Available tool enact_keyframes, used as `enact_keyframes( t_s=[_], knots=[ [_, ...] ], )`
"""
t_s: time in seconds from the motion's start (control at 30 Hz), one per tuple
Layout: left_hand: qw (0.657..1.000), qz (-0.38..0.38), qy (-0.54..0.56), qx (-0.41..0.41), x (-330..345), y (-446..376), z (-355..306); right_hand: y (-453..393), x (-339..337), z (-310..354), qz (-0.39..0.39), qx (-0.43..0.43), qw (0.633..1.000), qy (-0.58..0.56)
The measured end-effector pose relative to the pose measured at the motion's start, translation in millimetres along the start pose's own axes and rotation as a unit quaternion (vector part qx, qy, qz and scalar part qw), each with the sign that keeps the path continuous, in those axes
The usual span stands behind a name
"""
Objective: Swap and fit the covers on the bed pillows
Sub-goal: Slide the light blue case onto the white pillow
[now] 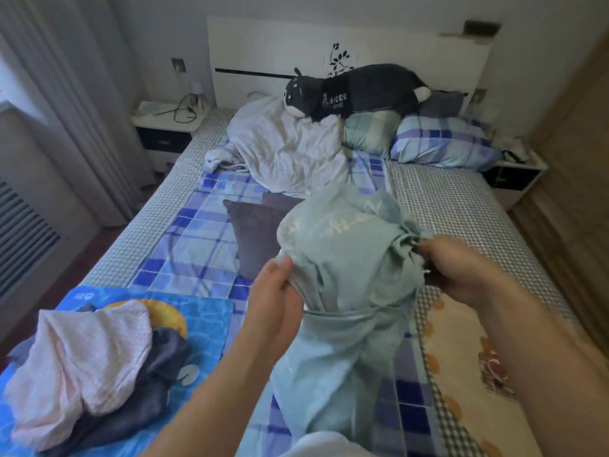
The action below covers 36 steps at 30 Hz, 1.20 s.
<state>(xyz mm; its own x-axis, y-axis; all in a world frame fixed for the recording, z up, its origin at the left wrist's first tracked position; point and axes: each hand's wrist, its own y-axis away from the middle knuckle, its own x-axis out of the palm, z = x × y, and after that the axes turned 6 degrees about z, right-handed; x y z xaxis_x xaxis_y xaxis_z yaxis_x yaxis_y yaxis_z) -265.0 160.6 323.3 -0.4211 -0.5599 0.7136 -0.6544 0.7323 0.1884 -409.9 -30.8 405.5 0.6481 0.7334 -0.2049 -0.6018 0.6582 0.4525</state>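
A pale green pillow cover point(349, 255) bulges in front of me over the bed, with something stuffed inside it. My left hand point(276, 291) pinches the cover's left edge. My right hand point(461, 268) grips its bunched right edge. The cover's lower part hangs down toward me. A dark grey pillow point(260, 235) lies flat on the blue checked sheet point(197, 239) just behind it. At the head of the bed a blue plaid pillow point(441, 143) leans beside a green striped pillow point(372, 133).
A crumpled white duvet point(283, 150) and a black plush toy point(356, 90) lie near the headboard. A pink cloth point(82, 351) on a dark cloth point(158, 374) sits at the front left. Nightstands point(164, 127) flank the bed; a curtain hangs at left.
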Motion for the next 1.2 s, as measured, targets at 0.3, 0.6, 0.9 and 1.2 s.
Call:
enact_keyframes(
  t_s=[0.3,0.6,0.9,1.2],
  knots=[
    [0.581,0.022,-0.808,-0.101,-31,-37,68,37,-44,-71,-0.152,-0.010,0.944,-0.292],
    [0.404,0.238,-0.875,-0.116,36,7,71,40,-103,-140,-0.447,0.093,0.889,0.009],
    [0.455,0.229,-0.860,-0.035,38,17,102,49,45,-192,-0.061,-0.139,0.862,0.483],
    [0.272,0.267,-0.923,0.045,15,-89,68,79,43,-185,0.035,-0.198,0.921,0.334]
  ],
)
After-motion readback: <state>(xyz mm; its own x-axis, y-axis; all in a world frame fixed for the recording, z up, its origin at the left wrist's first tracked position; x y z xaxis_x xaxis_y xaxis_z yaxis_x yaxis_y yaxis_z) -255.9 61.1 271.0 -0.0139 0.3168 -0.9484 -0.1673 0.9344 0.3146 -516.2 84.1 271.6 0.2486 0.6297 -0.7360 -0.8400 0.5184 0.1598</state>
